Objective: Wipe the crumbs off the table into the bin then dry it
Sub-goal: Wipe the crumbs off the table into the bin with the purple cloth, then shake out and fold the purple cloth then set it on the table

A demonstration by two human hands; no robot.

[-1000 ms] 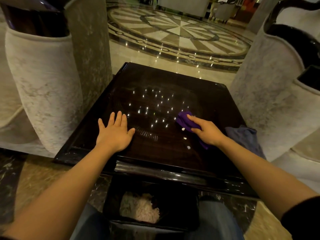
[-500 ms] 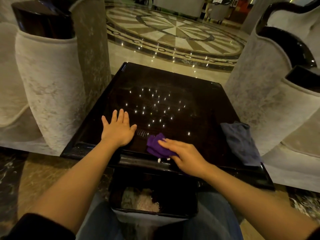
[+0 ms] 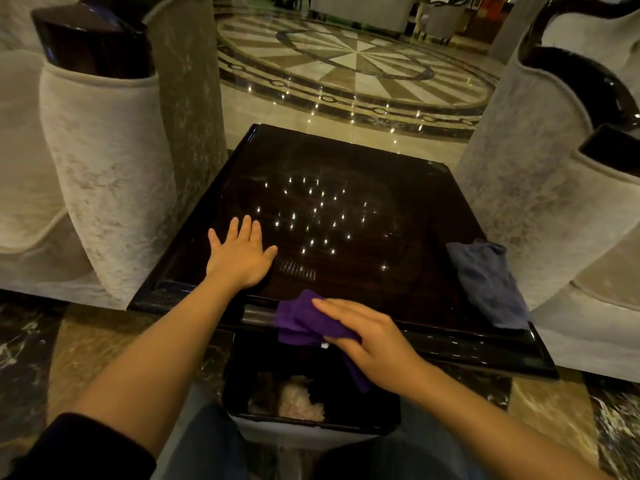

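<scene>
Dark glossy tabletop [image 3: 346, 161]: left hand [image 3: 239, 258] flat, fingers spread; right hand [image 3: 367, 337] fingers pressing purple cloth [image 3: 301, 320] over near edge, above bin [image 3: 311, 424].

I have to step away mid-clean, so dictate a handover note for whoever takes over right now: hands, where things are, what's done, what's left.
Left hand: flat and open on the table, bracing.
Right hand: pressing the purple cloth at the table's near edge, over the bin.
One white crumb shows at the cloth's edge, above the bin. The bin already holds pale debris.
Grey cloth lies on the table's right side, untouched.
Done: no crumbs visible on the tabletop.
Left: drop that last crumb in, then dry the table, probably with the grey cloth.
</scene>
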